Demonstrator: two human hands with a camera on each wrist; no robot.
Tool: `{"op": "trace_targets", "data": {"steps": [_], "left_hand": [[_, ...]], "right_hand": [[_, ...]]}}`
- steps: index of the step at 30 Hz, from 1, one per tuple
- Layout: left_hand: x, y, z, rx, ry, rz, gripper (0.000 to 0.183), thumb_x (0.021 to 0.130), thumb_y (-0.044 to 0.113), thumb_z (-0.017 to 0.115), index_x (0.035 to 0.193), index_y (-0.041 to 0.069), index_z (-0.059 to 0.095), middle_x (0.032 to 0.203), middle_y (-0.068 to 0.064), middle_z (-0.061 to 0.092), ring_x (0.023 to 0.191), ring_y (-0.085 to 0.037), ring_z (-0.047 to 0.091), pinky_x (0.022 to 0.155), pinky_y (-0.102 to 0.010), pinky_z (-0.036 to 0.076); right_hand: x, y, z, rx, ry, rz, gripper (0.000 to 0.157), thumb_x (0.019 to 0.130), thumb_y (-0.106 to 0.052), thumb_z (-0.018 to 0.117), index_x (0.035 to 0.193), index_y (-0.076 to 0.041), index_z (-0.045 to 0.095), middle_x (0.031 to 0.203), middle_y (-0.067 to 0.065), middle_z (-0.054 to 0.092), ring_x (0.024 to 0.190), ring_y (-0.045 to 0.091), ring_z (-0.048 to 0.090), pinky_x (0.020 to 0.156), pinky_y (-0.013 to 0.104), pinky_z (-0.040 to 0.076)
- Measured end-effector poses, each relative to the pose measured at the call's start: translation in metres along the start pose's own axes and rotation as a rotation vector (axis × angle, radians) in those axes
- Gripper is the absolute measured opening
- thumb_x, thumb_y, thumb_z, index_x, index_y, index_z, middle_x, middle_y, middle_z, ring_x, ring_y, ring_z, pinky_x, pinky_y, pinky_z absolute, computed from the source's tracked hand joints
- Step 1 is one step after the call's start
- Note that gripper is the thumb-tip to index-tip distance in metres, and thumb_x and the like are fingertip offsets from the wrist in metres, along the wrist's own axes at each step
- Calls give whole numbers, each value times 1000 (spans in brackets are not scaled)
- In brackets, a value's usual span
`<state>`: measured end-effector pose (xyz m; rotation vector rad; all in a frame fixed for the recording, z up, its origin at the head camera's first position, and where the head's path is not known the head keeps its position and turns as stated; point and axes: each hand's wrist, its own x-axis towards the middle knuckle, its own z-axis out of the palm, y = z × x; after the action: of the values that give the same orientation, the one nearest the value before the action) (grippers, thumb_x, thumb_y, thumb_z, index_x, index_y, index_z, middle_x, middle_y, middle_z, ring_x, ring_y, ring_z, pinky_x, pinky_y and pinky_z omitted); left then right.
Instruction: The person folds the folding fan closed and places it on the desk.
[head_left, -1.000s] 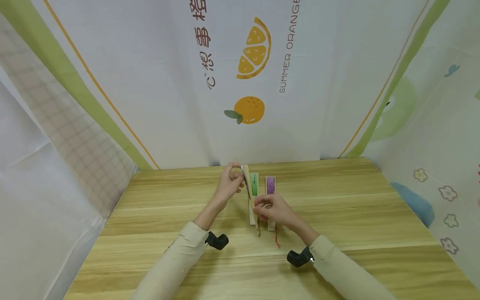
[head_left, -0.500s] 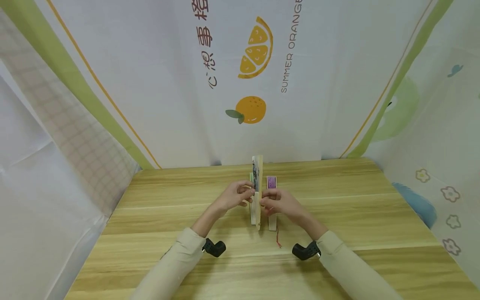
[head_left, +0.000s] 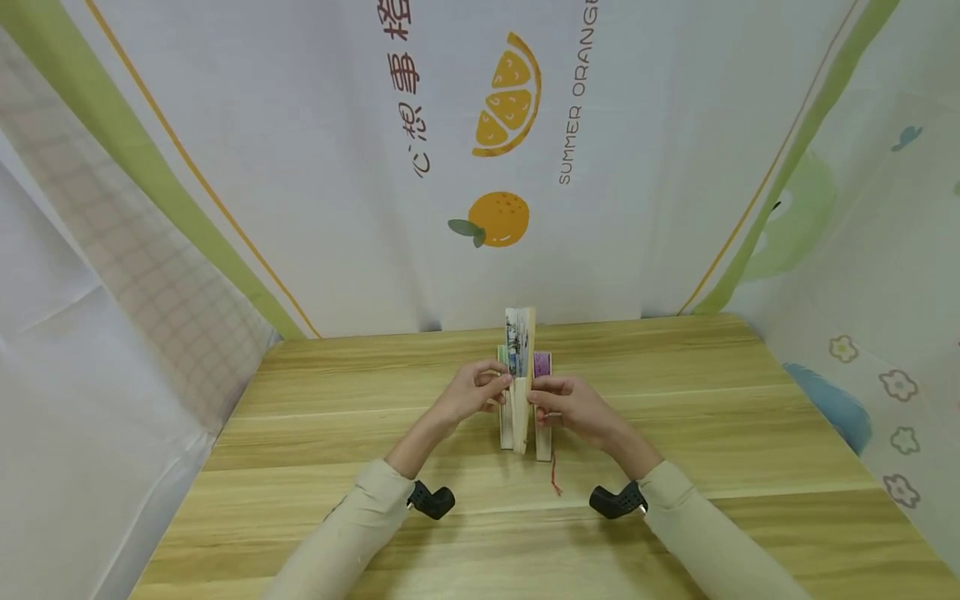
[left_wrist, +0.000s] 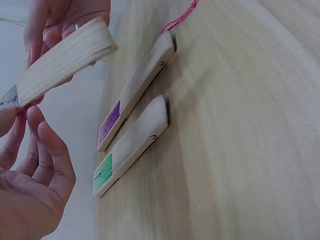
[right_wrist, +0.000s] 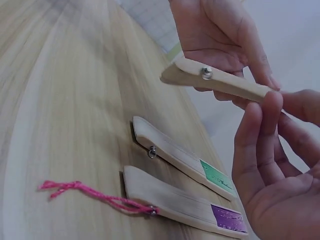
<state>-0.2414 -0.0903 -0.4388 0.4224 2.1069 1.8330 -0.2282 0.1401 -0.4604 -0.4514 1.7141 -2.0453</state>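
Between my two hands is a folding fan (head_left: 521,412) with pale wooden ribs and a blue-and-white printed leaf, folded narrow and raised above the table. My left hand (head_left: 467,393) pinches its left side with thumb and fingers; my right hand (head_left: 579,410) pinches the right side. A metal rivet shows at its lower end in the right wrist view. Below lie two closed folding fans, side by side. One has a green leaf (right_wrist: 215,175); the other has a purple leaf (right_wrist: 229,219) and a red cord (right_wrist: 95,192) at its rivet end.
Everything rests over a wood-grain table (head_left: 337,475). Behind it hangs a white cloth (head_left: 337,208) printed with oranges and lettering. More patterned cloth (head_left: 862,333) hangs along the right side. A black wrist camera (head_left: 618,502) sits at each sleeve.
The held fan has turned from leaning left to upright, its printed leaf facing me more. My left hand has come down from its top end to its middle; the right has shifted slightly rightward.
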Motion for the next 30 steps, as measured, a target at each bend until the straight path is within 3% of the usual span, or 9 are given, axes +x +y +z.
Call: {"op": "trace_targets", "data": {"steps": [5, 12, 18, 24, 30], "left_hand": [[-1, -2, 2, 19, 17, 5, 21, 106, 13, 58, 120, -2, 63, 92, -8, 70, 80, -18, 63, 85, -56, 54], [-2, -4, 2, 4, 37, -3, 20, 105, 11, 58, 119, -3, 62, 91, -7, 68, 80, -17, 64, 83, -52, 55], [-5, -6, 1, -32, 52, 4, 23, 105, 12, 60, 123, -1, 61, 94, -9, 70, 83, -20, 66, 85, -55, 54], [-9, -8, 0, -31, 63, 28, 27, 103, 9, 62, 127, -1, 57, 100, -15, 72, 85, -28, 69, 83, -55, 55], [-13, -9, -1, -41, 138, 18, 29, 101, 10, 65, 127, -1, 59, 96, -13, 71, 88, -35, 70, 84, -55, 55]], "right_hand": [[2, 0, 2, -77, 33, -31, 30, 102, -6, 62, 125, 14, 61, 90, 17, 64, 77, 15, 62, 73, 31, 56], [4, -3, 7, -159, 50, -55, 32, 101, -9, 64, 125, 12, 62, 99, 23, 62, 81, 17, 61, 75, 33, 57], [5, -4, 10, -158, 95, -47, 30, 101, -10, 65, 122, 12, 63, 98, 20, 64, 81, 19, 62, 77, 35, 57], [10, 0, 16, -141, 206, -49, 26, 100, -6, 66, 118, 12, 64, 96, 16, 67, 82, 25, 64, 79, 42, 58], [14, 9, 22, -249, 229, -101, 34, 98, -10, 70, 126, 8, 62, 98, 17, 69, 83, 38, 66, 79, 53, 57]]}}
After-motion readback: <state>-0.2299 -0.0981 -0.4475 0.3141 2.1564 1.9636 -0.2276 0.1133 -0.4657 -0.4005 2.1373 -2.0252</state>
